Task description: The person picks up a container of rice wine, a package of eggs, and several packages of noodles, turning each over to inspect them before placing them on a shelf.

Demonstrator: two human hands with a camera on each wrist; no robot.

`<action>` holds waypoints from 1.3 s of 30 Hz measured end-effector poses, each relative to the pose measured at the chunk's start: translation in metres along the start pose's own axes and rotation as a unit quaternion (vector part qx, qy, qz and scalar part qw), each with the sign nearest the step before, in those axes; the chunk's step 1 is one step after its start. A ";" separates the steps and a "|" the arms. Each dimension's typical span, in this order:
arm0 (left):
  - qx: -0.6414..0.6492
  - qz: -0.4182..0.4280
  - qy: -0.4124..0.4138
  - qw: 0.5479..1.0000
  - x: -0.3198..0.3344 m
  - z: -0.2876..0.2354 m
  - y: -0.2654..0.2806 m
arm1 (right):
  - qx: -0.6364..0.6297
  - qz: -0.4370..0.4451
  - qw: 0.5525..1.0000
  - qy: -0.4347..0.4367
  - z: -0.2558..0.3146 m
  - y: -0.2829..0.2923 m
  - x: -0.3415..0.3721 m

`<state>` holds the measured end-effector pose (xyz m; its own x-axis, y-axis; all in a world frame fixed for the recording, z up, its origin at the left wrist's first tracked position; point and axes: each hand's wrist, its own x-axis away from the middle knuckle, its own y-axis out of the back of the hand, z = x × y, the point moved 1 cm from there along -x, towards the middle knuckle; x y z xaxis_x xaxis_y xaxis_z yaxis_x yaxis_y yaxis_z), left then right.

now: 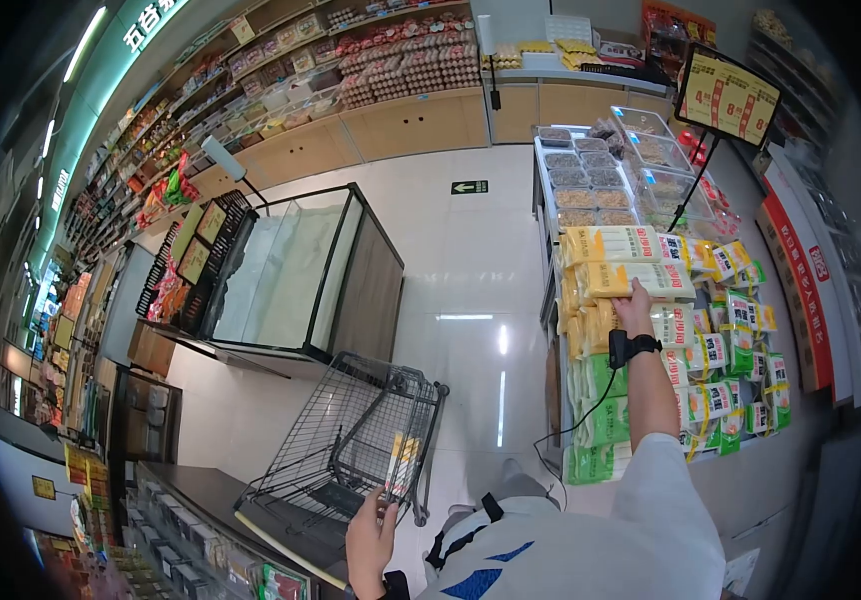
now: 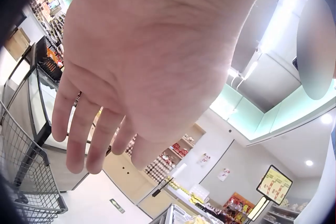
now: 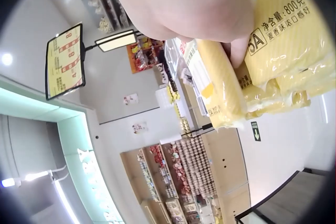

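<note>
My right hand [image 1: 635, 312] reaches onto the display of bagged dried noodles and grips a yellow pack of noodles [image 1: 611, 278]. In the right wrist view, a finger dips into the gap beside a yellow pack [image 3: 283, 40] printed with 800克; most of the other fingers are hidden. My left hand [image 1: 371, 540] is low in the head view, near the shopping cart [image 1: 321, 430]. Its fingers hang loosely extended in the left wrist view, with nothing in the palm [image 2: 142, 61]. Inside the cart lies a yellow-and-white pack [image 1: 403, 460].
Green noodle packs [image 1: 601, 460] and smaller bags [image 1: 741, 330] fill the same display. Clear tubs [image 1: 586, 175] stand beyond it, under a price sign [image 1: 729, 95]. Across the tiled floor [image 1: 461, 260] is a glass-sided bin [image 1: 291, 270]; stocked shelves [image 1: 406, 60] line the back.
</note>
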<state>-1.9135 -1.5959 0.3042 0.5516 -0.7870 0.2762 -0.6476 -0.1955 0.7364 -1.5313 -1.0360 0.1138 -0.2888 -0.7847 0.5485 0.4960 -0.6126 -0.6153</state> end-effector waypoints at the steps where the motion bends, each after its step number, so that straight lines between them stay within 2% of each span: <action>1: -0.006 -0.004 -0.006 1.000 -0.001 0.003 -0.003 | 0.005 0.021 1.000 -0.017 0.000 0.005 -0.011; 7: 0.005 0.011 0.017 1.000 0.000 -0.003 -0.010 | 0.048 0.082 0.994 -0.047 0.000 0.026 -0.071; 10: 0.020 0.006 -0.006 1.000 0.001 -0.002 -0.011 | 0.045 0.056 0.995 -0.071 0.006 0.000 -0.031; 12: 0.028 -0.002 -0.019 0.999 0.003 0.001 -0.010 | 0.038 0.053 0.996 0.066 0.002 -0.010 -0.004; 14: 0.035 -0.025 -0.035 0.998 0.003 0.003 -0.008 | 0.052 0.039 0.997 0.052 -0.007 -0.008 0.028; 16: 0.038 -0.037 -0.019 0.998 0.005 0.000 -0.004 | 0.068 0.025 0.997 0.034 -0.022 -0.001 0.083; 18: 0.032 -0.045 -0.047 0.997 0.008 0.003 -0.001 | 0.138 0.102 0.977 0.129 -0.047 0.002 0.160; 20: 0.037 -0.050 -0.032 0.998 0.012 0.004 0.000 | 0.239 0.117 0.956 0.127 -0.081 0.021 0.202; 22: 0.038 -0.050 -0.045 0.997 0.017 0.011 0.000 | 0.295 0.155 0.941 0.067 -0.106 0.028 0.254; 23: 0.047 -0.053 -0.044 0.997 0.019 0.014 0.000 | 0.300 0.162 0.938 0.060 -0.123 0.041 0.267; 25: 0.048 -0.055 -0.033 0.997 0.024 0.022 0.002 | 0.369 0.217 0.901 0.072 -0.159 0.064 0.286; 30: 0.028 -0.071 -0.007 0.997 0.045 0.052 0.007 | 0.426 0.269 0.863 0.020 -0.207 0.079 0.345; 31: 0.043 -0.047 0.026 0.998 0.049 0.058 0.010 | 0.433 0.281 0.856 0.012 -0.214 0.081 0.351; 39: -0.020 -0.030 0.134 0.990 0.102 0.153 0.005 | 0.489 0.373 0.788 -0.033 -0.256 0.076 0.397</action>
<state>-1.9408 -1.7667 0.2418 0.7115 -0.5902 0.3814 -0.5911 -0.2091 0.7791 -1.8179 -1.4182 0.1397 0.4082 -0.8661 0.2887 0.9110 0.4069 -0.0674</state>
